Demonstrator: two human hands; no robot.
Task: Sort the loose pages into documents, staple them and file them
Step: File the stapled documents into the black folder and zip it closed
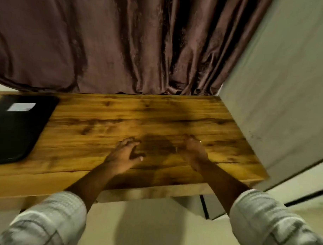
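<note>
Your left-hand fingers point(132, 142) are loosely curled and a little spread, the thumb out to the side, and they pinch nothing. Your right-hand fingers point(190, 140) point forward and lie close together, seen edge-on and blurred, so you cannot tell more about them than that they hold nothing visible. Behind everything hangs the wide brown-mauve pleated fabric curtain point(105, 38), reaching down to the far edge of the desk. To your right stands the pale grey-green flat wall panel point(277, 80), against the desk's right end. Below the curtain runs the long yellow-brown grained wooden table top point(157, 113), with the cream floor point(144, 222) under its near edge. At the table's left end lies the flat black rectangular case with rounded corners point(15, 132), cut off by the frame. Whether it is a file folder or a tray cannot be told. Your two white-and-grey checked shirt sleeves point(49, 215) come in from the bottom corners. Your left hand point(124, 155) and your right hand point(194, 154) hover over the middle of the bare wood, near each other but apart, well away from the case. A small white rectangular label point(21, 107) sits on the case's far part.
</note>
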